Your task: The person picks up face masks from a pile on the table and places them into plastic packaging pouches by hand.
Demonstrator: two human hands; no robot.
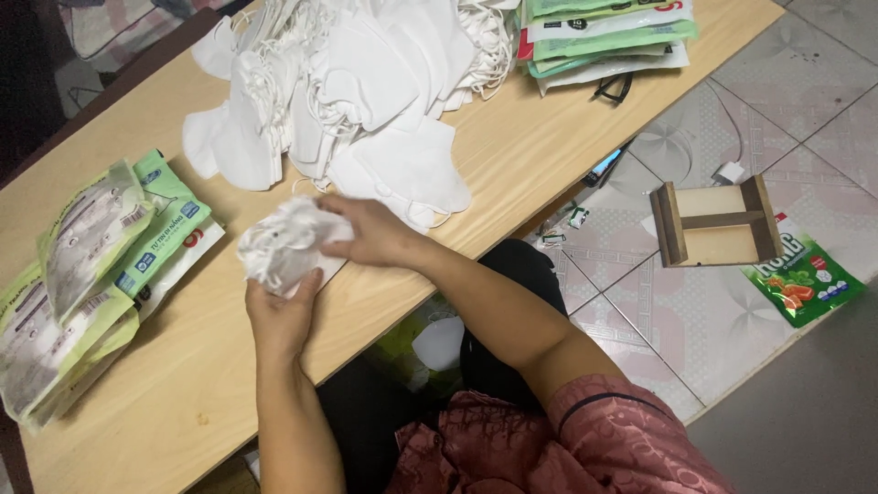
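We have a small stack of white masks [285, 249] at the table's [512, 155] near edge, left hand [282, 316] clamped under it, right hand [370, 230] closed on top. Risk: loose ear loops snag, stack fans and slides off the edge. Its long axis looks diagonal, lower-left to upper-right; folded end not discernible.

A small wooden stool [718, 222] lay tipped on the tiled floor [805, 101], green snack bag [802, 279] just beside it. Black glasses [613, 88] sat near the table [540, 146] edge.
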